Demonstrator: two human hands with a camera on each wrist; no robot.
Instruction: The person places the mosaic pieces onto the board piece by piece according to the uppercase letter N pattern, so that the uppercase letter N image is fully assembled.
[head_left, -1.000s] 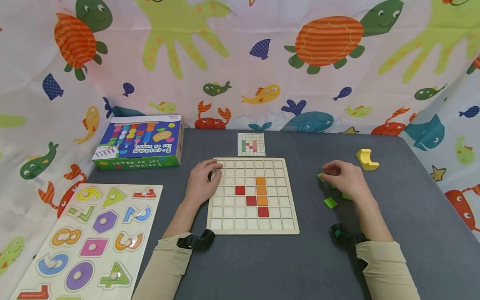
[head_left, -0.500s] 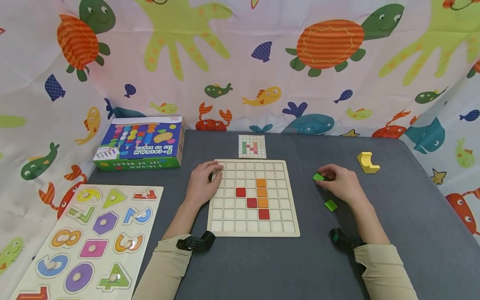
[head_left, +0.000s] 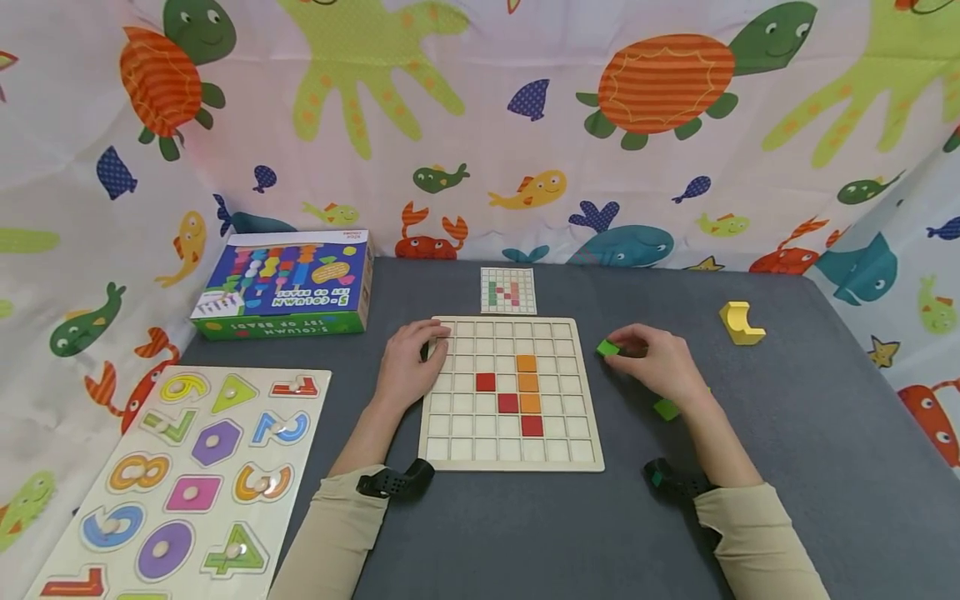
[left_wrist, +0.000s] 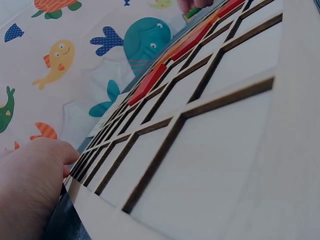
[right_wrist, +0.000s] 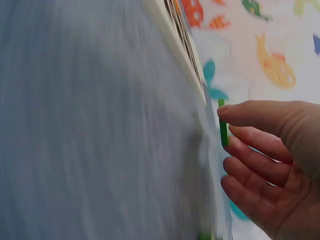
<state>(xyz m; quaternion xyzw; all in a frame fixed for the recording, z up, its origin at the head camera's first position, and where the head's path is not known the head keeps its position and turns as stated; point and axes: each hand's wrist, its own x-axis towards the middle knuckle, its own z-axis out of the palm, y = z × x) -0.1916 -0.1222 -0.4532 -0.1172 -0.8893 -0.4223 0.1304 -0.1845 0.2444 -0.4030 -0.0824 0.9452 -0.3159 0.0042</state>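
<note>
My right hand pinches a green square tile between thumb and fingers, just right of the wooden grid board. In the right wrist view the tile shows edge-on at the fingertips. Another green tile lies on the table, partly behind the right wrist. My left hand rests at the board's upper left edge, fingertips on the corner and thumb at the side. Set in the grid are three orange tiles in a column and three red tiles on a diagonal.
A small printed pattern card lies behind the board. At the back left stands a blue and green box. A number-and-shape peg puzzle covers the left front. A yellow arch block stands at the back right, before a patterned cloth.
My right hand has picked a green tile from the group and carried it left toward the board. The left hand has stayed at the board's edge.
</note>
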